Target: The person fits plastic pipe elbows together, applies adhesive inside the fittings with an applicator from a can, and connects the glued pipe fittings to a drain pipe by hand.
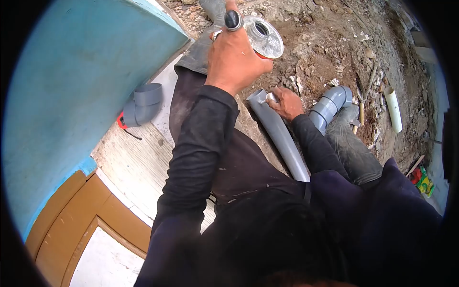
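Observation:
My left hand (pixel 239 60) is closed around a round metal can (pixel 267 40) with an open, dark neck. A dark, round cap (pixel 233 20) shows at the same hand's fingers. Lower and to the right, my right hand (pixel 288 104) is closed at the upper end of a grey plastic pipe (pixel 282 138). Between its fingers and the pipe's surface is a small white piece (pixel 272 97), whose kind I cannot make out. The pipe slants down toward my lap, its lower end hidden by my clothing.
Grey elbow fittings (pixel 330 104) lie by my right boot (pixel 351 148). Another grey elbow (pixel 146 104) sits beside a red tape measure (pixel 120 120) near the blue wall (pixel 91 71). A white pipe (pixel 393 110) lies on the rubble. A brown door (pixel 71 225) stands at lower left.

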The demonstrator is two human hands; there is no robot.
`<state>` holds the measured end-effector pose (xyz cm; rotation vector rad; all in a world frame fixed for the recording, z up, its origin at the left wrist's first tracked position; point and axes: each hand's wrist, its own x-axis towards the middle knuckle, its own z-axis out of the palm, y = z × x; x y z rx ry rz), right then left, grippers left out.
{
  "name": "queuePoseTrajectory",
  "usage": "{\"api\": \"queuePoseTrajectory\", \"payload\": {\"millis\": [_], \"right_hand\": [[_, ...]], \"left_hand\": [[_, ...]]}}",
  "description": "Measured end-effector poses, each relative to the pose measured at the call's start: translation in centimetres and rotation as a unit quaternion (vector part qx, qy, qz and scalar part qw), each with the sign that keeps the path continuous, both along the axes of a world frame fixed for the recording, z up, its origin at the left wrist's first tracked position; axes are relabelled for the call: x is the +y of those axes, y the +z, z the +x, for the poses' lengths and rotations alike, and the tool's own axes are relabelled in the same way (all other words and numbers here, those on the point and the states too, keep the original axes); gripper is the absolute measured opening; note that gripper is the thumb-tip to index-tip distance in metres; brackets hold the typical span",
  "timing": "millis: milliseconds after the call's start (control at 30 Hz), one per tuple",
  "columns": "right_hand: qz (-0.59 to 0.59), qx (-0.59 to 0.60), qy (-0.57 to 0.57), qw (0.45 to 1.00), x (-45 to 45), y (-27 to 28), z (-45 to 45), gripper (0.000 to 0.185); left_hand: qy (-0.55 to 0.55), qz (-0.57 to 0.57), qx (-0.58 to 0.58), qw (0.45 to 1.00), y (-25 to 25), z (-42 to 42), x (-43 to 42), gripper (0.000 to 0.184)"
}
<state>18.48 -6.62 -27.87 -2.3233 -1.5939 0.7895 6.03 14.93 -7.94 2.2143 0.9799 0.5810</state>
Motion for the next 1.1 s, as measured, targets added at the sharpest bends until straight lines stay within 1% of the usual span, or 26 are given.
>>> {"api": "queuePoseTrajectory", "payload": {"millis": [100,167,200,233,333,367,467,500,567,600,633,667,700,800,833,933,967,1033,1100], "right_hand": [[-0.006,-0.022,0.064,0.998,0.8,0.4,-1.9,0.042],[-0.013,-0.023,0.006,1.0,1.0,0.5,-1.1,0.041],[-0.016,-0.023,-0.023,0.999,1.1,0.5,-0.5,0.041],[-0.047,-0.024,-0.068,0.996,1.3,0.2,0.6,0.042],[-0.093,-0.002,-0.093,0.991,2.2,-1.5,3.1,0.047],[-0.119,-0.023,-0.088,0.989,2.7,-2.3,3.5,0.047],[-0.094,-0.013,-0.056,0.994,3.7,-4.9,4.1,0.042],[-0.155,0.007,-0.053,0.986,4.7,-5.1,4.5,0.045],[-0.147,0.021,-0.03,0.989,5.3,-7.9,5.3,0.046],[-0.143,0.028,-0.016,0.989,5.6,-9.1,5.7,0.047],[-0.175,0.046,0.011,0.983,6.2,-9.6,6.3,0.049],[-0.169,0.057,0.04,0.983,7.1,-10.4,6.8,0.048],[-0.178,0.058,0.071,0.98,7.5,-11.3,7.0,0.048],[-0.206,0.05,0.152,0.965,9.1,-14.1,6.9,0.047],[-0.216,0.044,0.171,0.96,9.6,-14.6,6.8,0.047],[-0.234,0.031,0.213,0.948,10.6,-16.1,6.7,0.046],[-0.239,0.029,0.225,0.944,10.9,-16.4,6.7,0.046],[-0.247,0.021,0.245,0.937,11.0,-17.8,6.4,0.045],[-0.253,0.012,0.265,0.93,11.0,-18.9,6.1,0.044]], "left_hand": [[-0.012,-0.012,-0.011,1.0,-0.1,0.3,0.0,0.12],[-0.015,-0.01,-0.036,0.999,-0.1,0.1,0.0,0.117],[-0.011,-0.01,-0.028,1.0,0.0,0.0,0.0,0.116],[-0.006,-0.01,-0.019,1.0,0.1,-0.1,-0.1,0.115],[-0.012,-0.028,-0.031,0.999,0.2,-0.1,0.1,0.113],[-0.017,-0.039,-0.041,0.998,0.2,0.0,0.2,0.112],[-0.02,-0.061,-0.029,0.998,0.3,-0.2,0.3,0.13],[-0.016,-0.052,-0.04,0.998,0.4,-0.2,0.2,0.124],[-0.004,-0.034,-0.059,0.998,0.8,-0.3,0.1,0.112],[-0.001,-0.05,-0.054,0.997,1.1,-0.3,0.2,0.112],[0.001,-0.066,-0.05,0.997,1.4,-0.3,0.2,0.112],[0.005,-0.08,-0.046,0.996,1.4,-0.3,0.3,0.112],[0.011,-0.03,-0.071,0.997,1.2,-0.3,0.1,0.098],[-0.001,-0.023,-0.07,0.997,0.2,-0.5,0.4,0.081],[0.017,-0.025,-0.082,0.996,0.1,-0.5,0.3,0.062],[0.008,-0.01,-0.076,0.997,-0.3,-0.9,0.8,0.053],[0.019,0.025,-0.115,0.993,-0.7,-0.7,0.8,0.048],[0.027,0.053,-0.12,0.991,-1.2,-0.6,0.8,0.049],[0.019,0.04,-0.114,0.993,-1.0,-0.9,0.8,0.05]]}}
